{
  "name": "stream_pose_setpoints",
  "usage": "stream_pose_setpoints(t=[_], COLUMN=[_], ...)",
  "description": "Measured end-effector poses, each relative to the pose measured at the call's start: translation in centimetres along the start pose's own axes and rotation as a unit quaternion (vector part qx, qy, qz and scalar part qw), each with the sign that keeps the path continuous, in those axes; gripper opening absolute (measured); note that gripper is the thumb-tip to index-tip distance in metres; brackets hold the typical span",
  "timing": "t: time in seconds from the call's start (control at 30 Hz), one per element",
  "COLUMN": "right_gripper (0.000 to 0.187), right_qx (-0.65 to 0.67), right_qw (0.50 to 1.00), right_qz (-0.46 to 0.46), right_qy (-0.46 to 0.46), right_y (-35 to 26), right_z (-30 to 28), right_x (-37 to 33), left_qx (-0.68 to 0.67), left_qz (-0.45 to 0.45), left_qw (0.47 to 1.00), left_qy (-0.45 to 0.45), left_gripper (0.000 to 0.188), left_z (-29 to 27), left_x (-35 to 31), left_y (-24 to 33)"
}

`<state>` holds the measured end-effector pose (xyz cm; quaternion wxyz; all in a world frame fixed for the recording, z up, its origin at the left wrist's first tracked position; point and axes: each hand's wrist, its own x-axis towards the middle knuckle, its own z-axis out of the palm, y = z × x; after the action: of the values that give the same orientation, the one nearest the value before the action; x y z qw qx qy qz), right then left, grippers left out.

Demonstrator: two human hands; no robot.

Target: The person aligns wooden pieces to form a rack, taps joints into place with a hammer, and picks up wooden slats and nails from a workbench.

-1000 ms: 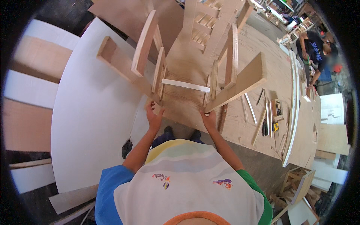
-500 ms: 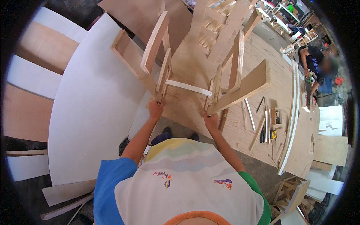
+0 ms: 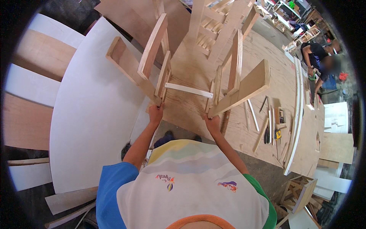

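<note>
A wooden frame made of two plywood sides joined by a narrow white crossbar (image 3: 188, 90) stands on the plywood worktop (image 3: 183, 68). My left hand (image 3: 155, 113) is closed round the near lower end of the left side (image 3: 131, 70). At the right side (image 3: 244, 87), my right hand (image 3: 212, 123) is wrapped round its near lower end. Both sides have curved boards rising from them and leaning outward. The fingertips of both hands are partly hidden by the wood.
A large white curved panel (image 3: 91, 110) lies to the left. On the right are a tape measure (image 3: 278, 134), dark gloves (image 3: 267, 135), a small wooden box (image 3: 280, 115) and long white strips (image 3: 296, 114). Another person (image 3: 317, 61) bends over work at the far right.
The wooden frame and both my hands have shifted slightly to the left in the picture. My grip on both sides looks the same.
</note>
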<state>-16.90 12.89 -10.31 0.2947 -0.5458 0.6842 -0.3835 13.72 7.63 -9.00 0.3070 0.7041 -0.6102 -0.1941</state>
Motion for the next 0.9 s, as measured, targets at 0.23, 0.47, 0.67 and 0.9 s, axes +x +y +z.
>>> stream_pose_setpoints(t=[0.23, 0.47, 0.67, 0.9], right_gripper=[0.04, 0.038, 0.033, 0.027], right_qx=[-0.011, -0.048, -0.04, -0.023], right_qw=[1.0, 0.998, 0.997, 0.99], right_qz=[-0.021, -0.044, -0.034, 0.004], right_qy=[0.006, 0.009, 0.057, 0.137], right_y=[1.8, 0.1, -1.8, -2.8], right_z=[0.4, -0.1, 0.0, 1.0], right_x=[0.1, -0.1, -0.4, -0.5], left_qx=[-0.067, -0.148, -0.115, -0.149], left_qz=[0.074, 0.074, 0.076, 0.097], left_qw=[0.994, 0.986, 0.99, 0.984], left_qy=[0.054, 0.014, -0.029, 0.003], left_gripper=[0.026, 0.026, 0.025, 0.024], left_z=[0.3, 1.0, 0.2, -0.1], left_x=[0.2, 0.5, 1.0, 1.0], left_y=[0.1, -1.4, -1.6, -0.8])
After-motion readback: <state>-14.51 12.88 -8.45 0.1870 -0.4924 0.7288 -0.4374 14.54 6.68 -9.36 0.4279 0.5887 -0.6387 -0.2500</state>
